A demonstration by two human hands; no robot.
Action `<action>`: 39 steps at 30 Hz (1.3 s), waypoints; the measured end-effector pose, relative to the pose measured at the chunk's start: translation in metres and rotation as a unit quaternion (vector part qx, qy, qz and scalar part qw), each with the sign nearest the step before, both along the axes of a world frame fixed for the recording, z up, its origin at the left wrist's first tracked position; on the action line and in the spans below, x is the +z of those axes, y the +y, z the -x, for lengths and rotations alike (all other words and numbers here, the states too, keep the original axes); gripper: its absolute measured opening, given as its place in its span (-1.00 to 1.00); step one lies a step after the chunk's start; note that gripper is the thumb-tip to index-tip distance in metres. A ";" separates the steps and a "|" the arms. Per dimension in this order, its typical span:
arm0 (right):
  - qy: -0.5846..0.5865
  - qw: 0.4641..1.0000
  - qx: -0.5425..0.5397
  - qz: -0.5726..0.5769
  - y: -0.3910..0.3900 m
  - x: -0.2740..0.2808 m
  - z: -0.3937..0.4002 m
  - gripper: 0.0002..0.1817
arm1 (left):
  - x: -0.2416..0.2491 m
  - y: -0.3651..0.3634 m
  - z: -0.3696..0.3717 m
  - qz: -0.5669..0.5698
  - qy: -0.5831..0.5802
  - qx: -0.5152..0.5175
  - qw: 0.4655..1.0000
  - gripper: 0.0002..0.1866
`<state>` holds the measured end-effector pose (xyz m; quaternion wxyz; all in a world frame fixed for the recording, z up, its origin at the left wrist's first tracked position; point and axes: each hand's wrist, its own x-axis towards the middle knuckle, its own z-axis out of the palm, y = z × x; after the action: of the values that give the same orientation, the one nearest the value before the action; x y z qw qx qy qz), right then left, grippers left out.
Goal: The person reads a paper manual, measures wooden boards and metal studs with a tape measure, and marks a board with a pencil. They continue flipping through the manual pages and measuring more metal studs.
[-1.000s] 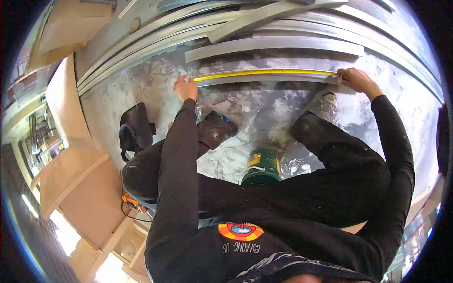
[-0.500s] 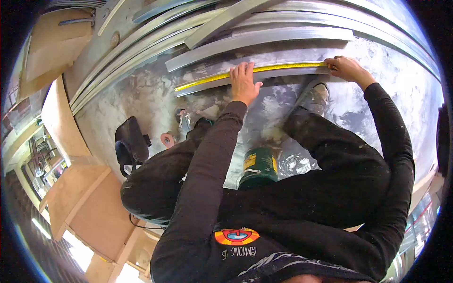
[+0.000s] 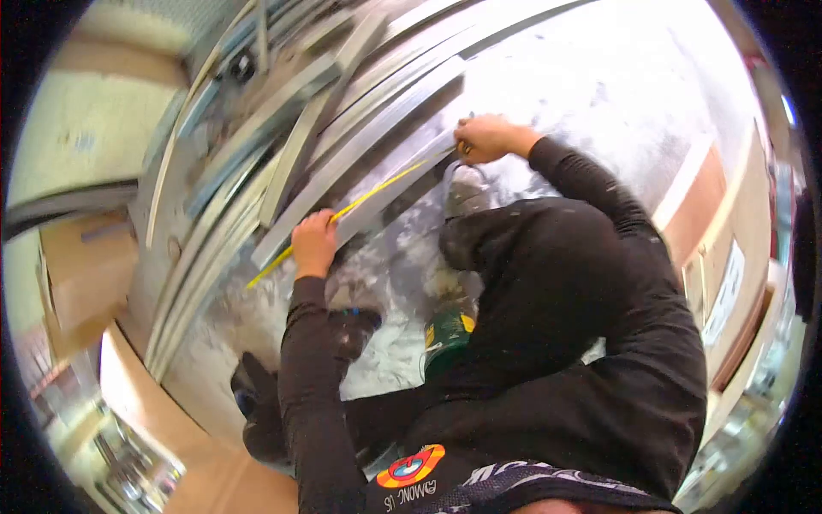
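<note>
A yellow tape measure blade (image 3: 377, 187) stretches along a short silver metal profile (image 3: 398, 183) above the floor. My left hand (image 3: 314, 243) is closed on the blade near the profile's lower-left end, and some of the blade sticks out past it. At the other end my right hand (image 3: 484, 139) is closed, with fingers curled around the blade at the profile's tip. The right fingers hide that end of the blade. A longer metal profile (image 3: 360, 163) lies just beyond, roughly parallel.
Further long metal profiles (image 3: 214, 248) lie at the upper left, some crossing. A green bucket (image 3: 447, 337) stands between my legs, and my shoe (image 3: 465, 190) is near my right hand. Cardboard (image 3: 90, 270) is at the left, wooden panels (image 3: 723, 231) at the right.
My view has turned, so the profiles now slant up to the right. My left hand has slid toward the profile's left end, and its fingers have closed. The right hand stays at the other end.
</note>
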<state>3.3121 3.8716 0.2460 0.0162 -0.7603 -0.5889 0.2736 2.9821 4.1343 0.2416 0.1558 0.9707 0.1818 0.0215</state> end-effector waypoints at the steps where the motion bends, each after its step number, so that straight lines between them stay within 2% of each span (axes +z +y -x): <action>1: -0.014 0.999 -0.032 -0.012 -0.021 -0.005 0.004 -0.58 | 0.009 0.001 -0.008 -0.051 0.072 -0.039 0.995 -0.91; 2: -0.028 0.997 -0.063 -0.025 -0.043 -0.015 0.012 -0.61 | 0.016 0.001 -0.012 -0.073 0.102 -0.072 0.989 -0.91; 4: 0.034 0.988 -0.152 -0.002 -0.093 -0.039 0.034 -0.66 | 0.038 -0.019 -0.030 -0.109 0.139 -0.110 0.978 -0.91; 6: 0.039 0.950 -0.206 -0.230 -0.157 -0.121 0.049 -0.67 | 0.056 -0.050 -0.063 -0.142 0.161 -0.129 0.968 -0.93; 8: 0.056 0.933 -0.299 -0.191 -0.187 -0.102 0.078 -0.67 | 0.071 -0.092 -0.097 -0.155 0.190 -0.196 0.950 -0.75; 10: 0.196 0.826 -0.437 -0.298 -0.221 -0.079 0.114 -0.67 | 0.076 -0.149 -0.130 -0.210 0.024 -0.284 0.935 -0.51; 11: 0.102 0.864 -0.447 -0.209 -0.231 -0.061 0.126 -0.63 | 0.085 -0.176 -0.143 -0.226 0.038 -0.330 0.916 -0.41; 12: 0.010 0.885 -0.453 -0.112 -0.241 -0.045 0.137 -0.59 | 0.081 -0.193 -0.155 -0.201 0.008 -0.355 0.913 -0.40; 13: -0.002 0.846 -0.517 -0.129 -0.248 -0.052 0.148 -0.51 | 0.077 -0.204 -0.163 -0.170 0.021 -0.365 0.915 -0.38; 15: 0.025 0.795 -0.599 -0.093 -0.275 -0.055 0.163 -0.34 | 0.066 -0.215 -0.174 -0.144 0.028 -0.390 0.909 -0.36; 16: 0.051 0.771 -0.632 -0.068 -0.288 -0.052 0.171 -0.27 | 0.055 -0.213 -0.175 -0.078 0.054 -0.373 0.923 -0.32; 17: 0.049 0.763 -0.641 -0.073 -0.303 -0.050 0.177 -0.27 | 0.051 -0.213 -0.176 -0.012 0.082 -0.354 0.931 -0.27; 18: 0.060 0.762 -0.643 -0.050 -0.315 -0.048 0.182 -0.21 | 0.053 -0.215 -0.175 -0.016 0.079 -0.365 0.927 -0.27; 19: 0.072 0.760 -0.646 -0.028 -0.326 -0.047 0.187 -0.15 | 0.055 -0.217 -0.175 0.069 0.078 -0.337 0.936 -0.24; 20: 0.073 0.755 -0.651 -0.032 -0.335 -0.046 0.191 -0.15 | 0.058 -0.218 -0.168 0.153 0.079 -0.301 0.938 -0.20; 22: 0.037 0.732 -0.674 -0.098 -0.351 -0.043 0.193 -0.14 | 0.065 -0.217 -0.145 0.148 0.050 -0.298 0.942 -0.18; 23: -0.048 0.679 -0.709 -0.185 -0.360 -0.028 0.188 -0.21 | 0.069 -0.213 -0.132 0.147 0.021 -0.289 0.946 -0.15; 25: -0.156 0.514 -0.779 -0.323 -0.403 0.028 0.178 -0.29 | 0.058 -0.203 -0.102 0.230 0.028 -0.213 0.949 -0.13; 26: -0.310 0.454 -0.774 -0.316 -0.439 0.053 0.174 -0.35 | 0.056 -0.199 -0.087 0.230 0.028 -0.219 0.948 -0.13; 27: -0.357 0.354 -0.783 -0.366 -0.477 0.079 0.169 -0.41 | 0.056 -0.196 -0.071 0.290 0.084 -0.105 0.948 -0.13; 28: -0.382 0.272 -0.812 -0.348 -0.523 0.093 0.174 -0.43 | 0.055 -0.192 -0.061 0.343 0.138 0.012 0.929 -0.12; 29: -0.541 0.239 -0.773 -0.229 -0.571 0.121 0.175 -0.40 | 0.048 -0.187 -0.058 0.342 0.138 0.008 0.929 -0.12; 30: -0.487 0.162 -0.830 -0.217 -0.601 0.148 0.173 -0.29 | 0.037 -0.185 -0.053 0.333 0.117 -0.020 0.936 -0.13; 32: -0.603 0.079 -0.779 -0.150 -0.663 0.144 0.159 -0.31 | 0.039 -0.189 -0.049 0.323 0.091 -0.047 0.941 -0.14; 33: -0.603 0.078 -0.779 -0.154 -0.695 0.139 0.158 -0.31 | 0.051 -0.198 -0.051 0.355 0.089 -0.034 0.930 -0.15; 34: -0.406 0.075 -0.884 -0.220 -0.724 0.134 0.160 -0.36 | 0.064 -0.206 -0.053 0.386 0.086 -0.020 0.918 -0.17; 35: -0.188 0.069 -0.941 -0.274 -0.736 0.133 0.162 -0.40 | 0.074 -0.209 -0.056 0.387 0.082 -0.020 0.918 -0.17; 36: -0.188 0.070 -0.940 -0.278 -0.731 0.142 0.164 -0.40 | 0.084 -0.208 -0.061 0.371 0.088 -0.019 0.924 -0.21; 38: -0.042 -0.029 -0.892 -0.449 -0.714 0.166 0.169 -0.61 | 0.091 -0.193 -0.080 0.356 0.090 -0.017 0.930 -0.25; 39: -0.037 -0.016 -0.892 -0.451 -0.714 0.162 0.169 -0.61 | 0.091 -0.178 -0.084 0.368 0.077 -0.063 0.925 -0.31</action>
<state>3.1436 3.1581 0.4077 -0.5650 0.5155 -0.5634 0.3123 3.0665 3.9562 0.3323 0.4884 0.8532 0.1273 -0.1315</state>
